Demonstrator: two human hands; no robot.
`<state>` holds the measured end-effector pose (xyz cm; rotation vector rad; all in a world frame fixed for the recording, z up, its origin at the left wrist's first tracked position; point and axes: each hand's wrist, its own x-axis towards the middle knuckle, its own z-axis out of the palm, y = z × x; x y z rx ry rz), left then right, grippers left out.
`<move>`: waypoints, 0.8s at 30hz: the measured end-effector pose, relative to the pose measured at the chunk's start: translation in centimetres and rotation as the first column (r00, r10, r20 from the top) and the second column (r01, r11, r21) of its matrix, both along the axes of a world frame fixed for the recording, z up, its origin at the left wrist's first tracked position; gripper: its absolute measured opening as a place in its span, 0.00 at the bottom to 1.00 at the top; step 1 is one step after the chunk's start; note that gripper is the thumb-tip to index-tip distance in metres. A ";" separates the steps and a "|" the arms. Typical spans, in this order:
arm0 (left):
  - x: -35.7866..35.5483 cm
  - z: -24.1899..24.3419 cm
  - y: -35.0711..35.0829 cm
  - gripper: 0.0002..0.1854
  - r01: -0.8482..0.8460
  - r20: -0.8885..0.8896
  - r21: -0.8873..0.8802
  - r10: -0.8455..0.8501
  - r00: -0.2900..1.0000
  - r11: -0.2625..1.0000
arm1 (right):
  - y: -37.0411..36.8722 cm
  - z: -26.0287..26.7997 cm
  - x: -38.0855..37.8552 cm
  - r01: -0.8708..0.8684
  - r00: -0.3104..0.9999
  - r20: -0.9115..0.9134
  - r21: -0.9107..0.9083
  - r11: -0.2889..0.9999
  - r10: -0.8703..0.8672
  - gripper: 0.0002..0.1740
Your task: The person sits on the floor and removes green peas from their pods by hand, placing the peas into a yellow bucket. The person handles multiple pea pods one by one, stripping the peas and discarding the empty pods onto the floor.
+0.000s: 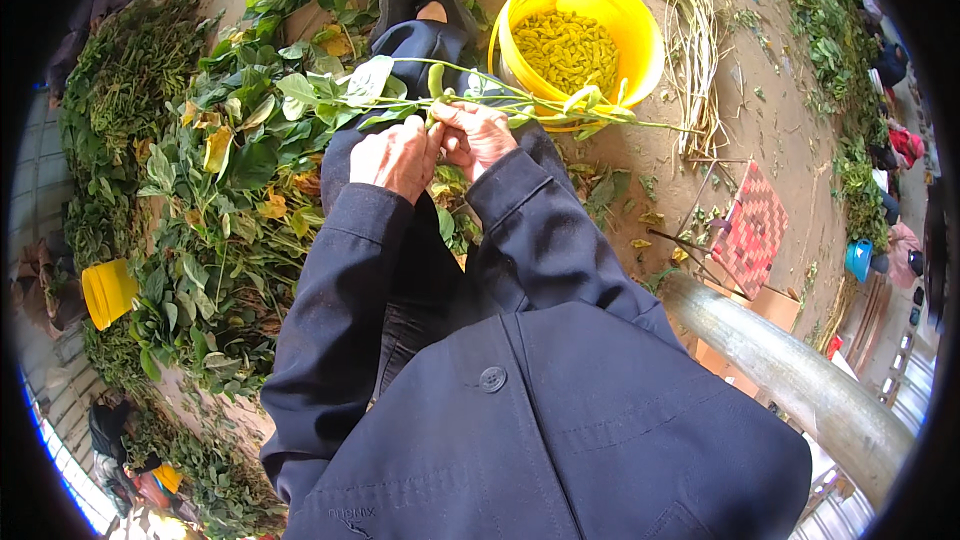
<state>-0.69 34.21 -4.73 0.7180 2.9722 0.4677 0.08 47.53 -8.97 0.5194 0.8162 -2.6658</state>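
Over my lap lies a leafy soybean stalk (540, 99) with several green pods on it. My left hand (394, 156) has its fingers closed at the stalk, beside a plump green pod (436, 81). Right against it, my right hand (474, 136) pinches the stalk between thumb and fingers. The two hands touch or nearly touch, and their fingertips partly hide what is between them. Just beyond my right hand stands a yellow bucket (643, 52), partly filled with picked green pods (566, 49).
Heaped soybean plants (225, 202) lie along my left. Bare stalks (694, 52) are piled right of the bucket. A folding stool with a red woven seat (752, 229) and a metal pole (787, 367) are at right. Another yellow bucket (109, 292) is far left. People (904, 247) sit farther off.
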 end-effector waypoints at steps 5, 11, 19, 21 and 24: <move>-0.1 -0.2 0.0 0.17 -0.062 -0.034 0.073 0.065 0.997 0.995 | -0.2 1.2 0.2 0.032 0.999 -0.006 -0.039 0.999 -0.032 0.04; -0.2 0.3 -1.1 0.14 0.012 -0.029 0.105 -0.009 1.000 0.994 | -0.3 0.0 0.3 -0.047 0.998 -0.047 -0.031 0.998 0.045 0.06; -0.2 0.6 -0.9 0.15 0.049 0.019 -0.036 -0.049 0.999 0.998 | -0.5 -0.7 0.5 -0.061 0.998 -0.012 0.142 0.988 0.064 0.08; -0.1 1.3 -0.6 0.15 -0.006 0.089 -0.100 0.015 0.996 0.995 | -0.6 -0.4 0.4 -0.074 0.997 -0.019 0.153 0.985 0.078 0.09; 0.0 0.5 -0.2 0.15 -0.031 0.070 0.019 0.030 0.997 0.999 | -0.4 -0.1 0.4 -0.020 0.999 -0.038 0.075 0.997 0.022 0.10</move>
